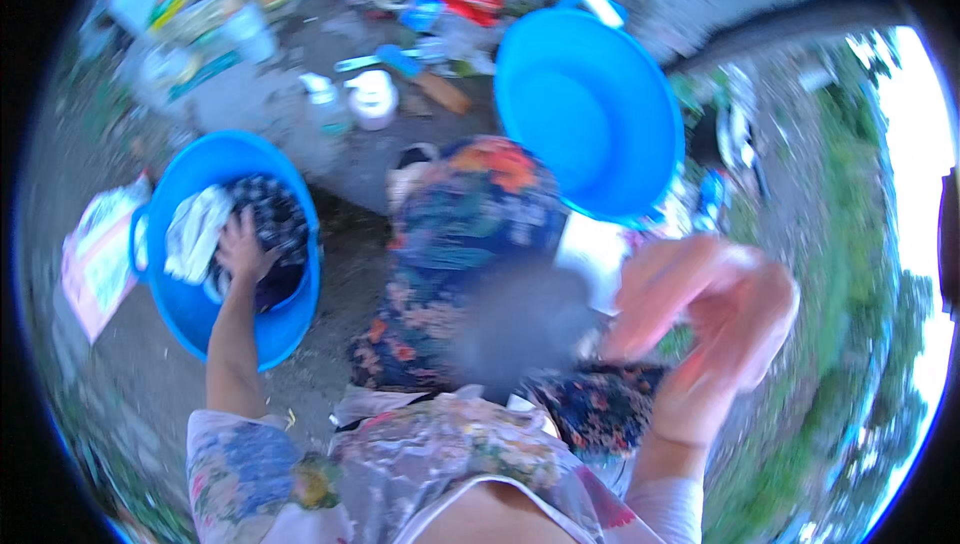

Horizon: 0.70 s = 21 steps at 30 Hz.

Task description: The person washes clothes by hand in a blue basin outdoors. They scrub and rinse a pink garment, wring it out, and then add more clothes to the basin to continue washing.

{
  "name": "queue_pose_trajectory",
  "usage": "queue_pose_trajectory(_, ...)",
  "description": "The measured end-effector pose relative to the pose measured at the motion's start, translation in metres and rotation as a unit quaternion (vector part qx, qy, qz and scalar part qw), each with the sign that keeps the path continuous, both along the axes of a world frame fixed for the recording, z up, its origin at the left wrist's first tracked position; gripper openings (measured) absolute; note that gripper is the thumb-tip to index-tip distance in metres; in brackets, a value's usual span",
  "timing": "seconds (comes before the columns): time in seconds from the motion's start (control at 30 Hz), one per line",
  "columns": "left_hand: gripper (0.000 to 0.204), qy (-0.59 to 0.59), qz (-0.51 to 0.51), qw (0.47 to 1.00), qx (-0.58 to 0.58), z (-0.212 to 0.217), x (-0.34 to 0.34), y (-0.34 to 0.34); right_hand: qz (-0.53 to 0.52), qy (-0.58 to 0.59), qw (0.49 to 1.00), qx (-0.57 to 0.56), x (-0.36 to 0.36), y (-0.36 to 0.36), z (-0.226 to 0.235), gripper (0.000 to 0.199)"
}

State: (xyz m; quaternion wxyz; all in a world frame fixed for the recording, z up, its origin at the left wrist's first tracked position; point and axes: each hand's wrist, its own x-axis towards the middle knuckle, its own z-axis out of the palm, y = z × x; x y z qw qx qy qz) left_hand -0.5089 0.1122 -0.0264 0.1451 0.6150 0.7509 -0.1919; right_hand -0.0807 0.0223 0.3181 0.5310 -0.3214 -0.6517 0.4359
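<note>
The step in hand appears to be the handling of laundry in the left blue tub [175,309]: the left hand [243,247] lies on the dark patterned garment [268,206], fingers spread and not closed around it. That garment is bunched against the tub's right wall, its long axis running roughly from the far rim toward the near rim; crumpled as it is, no end clearly points anywhere. A white cloth [196,232] lies just beside it, toward the left rim and its handle, also lengthwise from far to near. The right hand [725,314] is raised near the large blue basin [590,104], bent and badly blurred; whether it grips anything I cannot tell. The next move probably calls for the left fingers to gather a fold of fabric.
</note>
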Motion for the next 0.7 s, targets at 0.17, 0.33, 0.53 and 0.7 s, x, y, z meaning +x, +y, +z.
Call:
queue_pose_trajectory(0.17, 0.104, -0.003, -0.015, 1.000, 0.004, -0.032, 0.017, 0.019, 0.065, 0.018, 0.989, 0.131, -0.073, -0.009, 0.036, 0.017)
queue_pose_trajectory(0.33, 0.102, -0.034, -0.056, 0.997, 0.043, -0.043, 0.021, 0.010, 0.077, -0.010, 0.983, 0.166, -0.077, -0.009, 0.047, 0.017)
queue_pose_trajectory(0.53, 0.107, -0.002, -0.006, 0.999, 0.038, -0.030, 0.007, 0.003, 0.040, -0.274, 0.961, 0.012, 0.004, 0.062, 0.017, 0.021)
queue_pose_trajectory(0.7, 0.099, -0.071, 0.000, 0.996, 0.058, -0.014, 0.023, -0.006, -0.380, -0.517, 0.767, -0.017, 0.127, 0.233, -0.053, 0.026)
